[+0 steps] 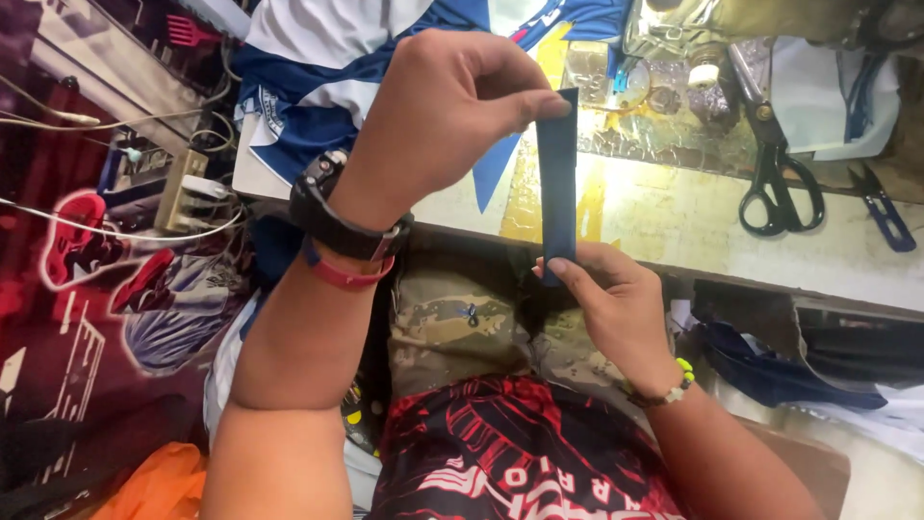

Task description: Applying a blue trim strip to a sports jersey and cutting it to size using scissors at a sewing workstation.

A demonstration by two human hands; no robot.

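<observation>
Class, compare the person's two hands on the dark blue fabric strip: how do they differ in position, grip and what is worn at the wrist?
The left hand is raised and pinches the top end of the dark blue strip; the right hand sits lower, near the lap, holding its bottom end. The left wrist carries a black watch and a red band; the right wrist carries a beaded bracelet. Both hands hold the strip upright between them.

Single head-worn camera, looking steeply down, close over both raised hands and lap, worktable (674, 217) edge across upper frame
</observation>
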